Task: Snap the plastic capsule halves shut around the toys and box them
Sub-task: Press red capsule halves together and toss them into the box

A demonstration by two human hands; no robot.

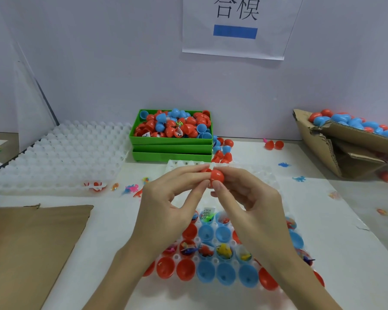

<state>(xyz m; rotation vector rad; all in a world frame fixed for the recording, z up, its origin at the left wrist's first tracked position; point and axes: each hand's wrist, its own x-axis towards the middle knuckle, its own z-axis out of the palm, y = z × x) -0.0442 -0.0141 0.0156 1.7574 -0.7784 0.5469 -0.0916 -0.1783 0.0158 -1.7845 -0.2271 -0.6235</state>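
Both hands meet above the middle of the surface [112,224], holding a red capsule [216,176] between them. The left hand [166,198] pinches the capsule's left side with thumb and fingertips; the right hand [249,195] grips its right half, thumb in front and fingers curled over the top. The capsule sits right at the fingertips of both hands, raised clear of the tray; whether its two halves are fully snapped together is hard to tell, as the fingers cover the seam.

Directly below the hands lies a clear tray [184,289] with rows of open red and blue capsule halves seated in its cups, several holding small toys [224,250]. Behind the hands, against the wall, a green box [171,151] stacked on others is heaped with loose red and blue halves. To the far right a torn cardboard box [323,144] holds closed capsules [345,121]. A stack of white empty trays [61,153] sits at the left, and a brown cardboard sheet [31,247] lies near the left front. A few tiny toy figures are scattered on the surface.
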